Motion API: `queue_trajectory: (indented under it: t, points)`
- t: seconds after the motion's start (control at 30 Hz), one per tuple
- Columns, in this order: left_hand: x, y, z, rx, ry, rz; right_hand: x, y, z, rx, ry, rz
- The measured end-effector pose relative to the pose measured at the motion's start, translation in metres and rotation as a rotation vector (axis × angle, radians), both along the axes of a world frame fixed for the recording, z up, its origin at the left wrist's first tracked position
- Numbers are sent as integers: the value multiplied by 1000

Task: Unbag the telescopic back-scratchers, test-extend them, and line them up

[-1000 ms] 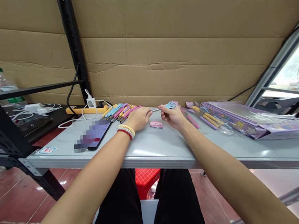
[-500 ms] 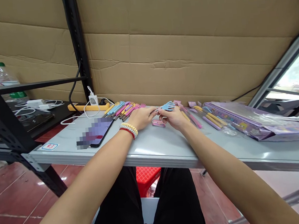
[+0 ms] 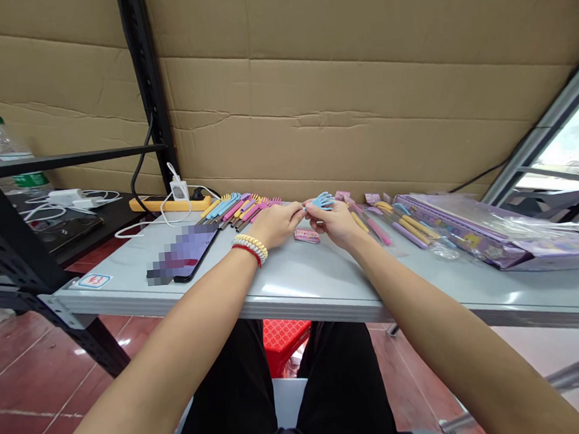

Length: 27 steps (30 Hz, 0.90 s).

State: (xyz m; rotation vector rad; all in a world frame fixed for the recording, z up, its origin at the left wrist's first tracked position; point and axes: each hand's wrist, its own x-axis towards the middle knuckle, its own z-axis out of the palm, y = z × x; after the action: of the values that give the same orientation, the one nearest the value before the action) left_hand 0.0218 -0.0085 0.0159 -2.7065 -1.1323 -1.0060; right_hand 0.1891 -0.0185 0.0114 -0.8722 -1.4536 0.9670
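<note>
A light-blue back scratcher (image 3: pixel 323 201) with a hand-shaped head is held between my two hands above the table. My right hand (image 3: pixel 337 223) is closed around it just below the claw. My left hand (image 3: pixel 277 223) pinches its other end, and the fingers hide most of the shaft. Under my hands a small pink printed card (image 3: pixel 306 236) lies flat. Just left of my left hand, several back scratchers (image 3: pixel 239 209) in yellow, blue, pink and purple lie in a row, metal rods toward me.
Right of my hands lie bagged back scratchers (image 3: pixel 411 229) and a purple box (image 3: pixel 471 233) under clear plastic. A phone (image 3: pixel 194 251) lies on the left of the grey table (image 3: pixel 294 280). A yellow power strip (image 3: pixel 155 204) with a white charger (image 3: pixel 180 189) sits behind it.
My hands have drawn closer together at the back scratcher, and its metal shaft is no longer visible between them. The claw has tilted slightly upward. The camera view has shifted a little.
</note>
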Motion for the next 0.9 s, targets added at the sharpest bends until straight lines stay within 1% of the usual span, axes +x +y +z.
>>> queue_trajectory:
  t: [0.1,0.3,0.47,0.63,0.73,0.9]
  points:
    - [0,0,0,-23,-2,-17,0,-1,0,-3,-13,-2]
    - [-1,0,1,-25,25,-53,2,-1,0,-48,-46,93]
    - [-1,-1,1,-26,35,-27,6,2,-1,-34,-64,64]
    - [1,0,2,-18,31,-50,6,2,2,12,-89,37]
    - [2,-1,3,-18,18,-51,4,0,3,28,-66,19]
    - [2,-1,0,-21,22,-41,-1,-2,-2,-15,-22,49]
